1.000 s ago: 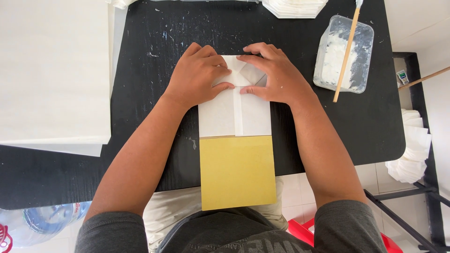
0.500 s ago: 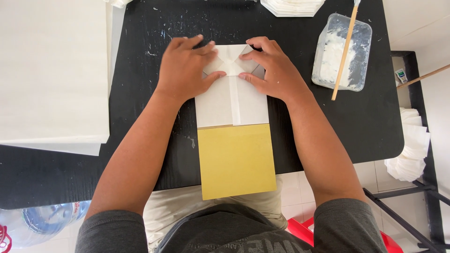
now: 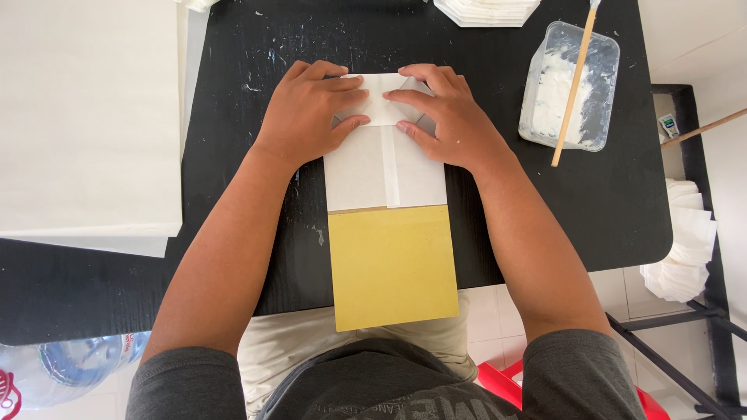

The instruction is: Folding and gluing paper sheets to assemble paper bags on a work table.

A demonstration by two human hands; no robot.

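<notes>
On the scuffed black table, both hands' flat, spread fingers press folded white paper

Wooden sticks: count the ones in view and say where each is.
2. One stick leans in the plastic tub of white paste at the table's right. Another stick pokes in from the right edge; more may be out of frame.

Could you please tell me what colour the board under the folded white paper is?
Mustard yellow: the flat rectangular board, clearest in the head view.
</notes>
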